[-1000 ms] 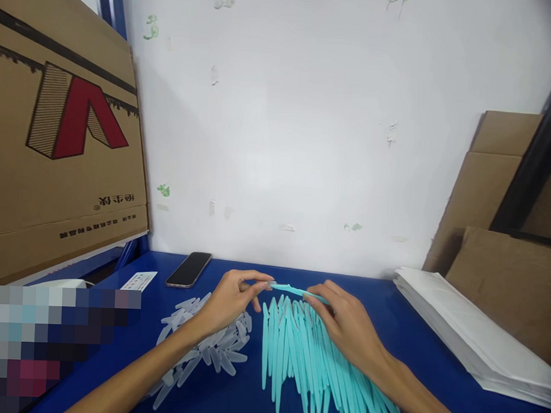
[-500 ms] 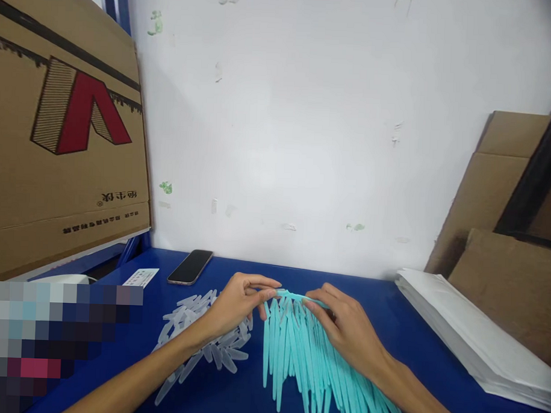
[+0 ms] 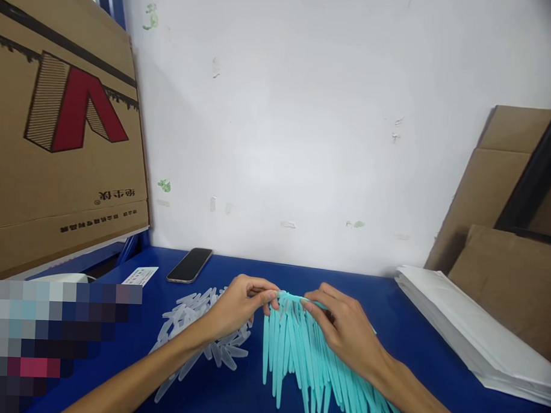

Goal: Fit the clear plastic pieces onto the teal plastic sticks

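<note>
A fan-shaped pile of long turquoise plastic sticks (image 3: pixel 297 358) lies on the blue table (image 3: pixel 388 355). Left of it is a heap of short translucent white caps (image 3: pixel 194 330). My left hand (image 3: pixel 238 307) and my right hand (image 3: pixel 343 326) meet at the far end of the turquoise pile. Both pinch the ends of one turquoise stick (image 3: pixel 291 299) held crosswise just above the pile. My left forearm lies across the white caps.
A black phone (image 3: pixel 189 265) and a small white card (image 3: pixel 140 276) lie at the back left. A large cardboard box (image 3: pixel 61 133) stands on the left. A stack of white bags (image 3: pixel 474 334) and brown cardboard (image 3: pixel 508 281) fill the right side. A white wall stands behind.
My hands have drawn closer together and lower, bringing the crosswise turquoise stick down to the top of the pile. Less of the stick shows between my fingers.
</note>
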`<state>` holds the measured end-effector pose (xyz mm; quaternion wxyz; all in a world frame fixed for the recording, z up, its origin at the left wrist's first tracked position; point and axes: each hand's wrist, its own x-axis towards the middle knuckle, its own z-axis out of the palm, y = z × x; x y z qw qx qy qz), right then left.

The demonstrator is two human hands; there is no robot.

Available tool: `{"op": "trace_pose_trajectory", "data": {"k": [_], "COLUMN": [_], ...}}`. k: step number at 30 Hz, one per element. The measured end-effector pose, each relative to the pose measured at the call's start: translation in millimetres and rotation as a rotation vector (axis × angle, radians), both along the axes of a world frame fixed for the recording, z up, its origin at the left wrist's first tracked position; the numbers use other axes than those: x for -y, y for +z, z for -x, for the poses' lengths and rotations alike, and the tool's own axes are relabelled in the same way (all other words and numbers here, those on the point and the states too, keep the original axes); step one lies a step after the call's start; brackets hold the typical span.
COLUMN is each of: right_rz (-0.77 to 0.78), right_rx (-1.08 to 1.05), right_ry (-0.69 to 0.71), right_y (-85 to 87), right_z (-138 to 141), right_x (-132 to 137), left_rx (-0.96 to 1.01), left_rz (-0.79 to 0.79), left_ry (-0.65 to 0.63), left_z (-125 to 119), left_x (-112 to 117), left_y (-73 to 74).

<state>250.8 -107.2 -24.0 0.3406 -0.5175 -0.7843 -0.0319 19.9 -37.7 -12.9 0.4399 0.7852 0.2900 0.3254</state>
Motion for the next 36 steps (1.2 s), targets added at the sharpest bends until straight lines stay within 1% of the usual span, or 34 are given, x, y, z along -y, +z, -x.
{"op": "trace_pose_trajectory", "data": {"k": [7,16,19,22,25,29,36], "right_rz": [0.002,-0.011,-0.018,0.008,0.036,0.040,0.035], "right_rx": [-0.061,-0.031,-0.020,-0.003,0.000,-0.012,0.022], "right_ry": [0.023,0.006,0.015,0.030,0.036,0.015,0.010], "right_y": [1.1,-0.7,-0.7,1.7,5.5,9.6,8.5], "right_z": [5.0,8.0,8.1,6.2,2.9,-1.3,-4.8], "right_x": [3.9,4.8,4.4,3.6,3.1,2.2,-3.0], "left_rx": [0.021,0.061,0.033,-0.003,-0.040,-0.060,-0.060], "left_rz": [-0.006,-0.051,-0.060,-0.083,-0.137,-0.209,-0.211], "left_ry": [0.002,0.026,0.024,0.010,0.054,0.138,0.184], "left_z": [-0.6,-6.3,-4.5,-1.2,0.4,-0.6,-0.7], "left_x": [7.0,9.6,9.5,7.4,5.0,3.3,-1.3], "left_y": [5.2,-0.9,2.8,7.5,9.0,6.6,1.6]}}
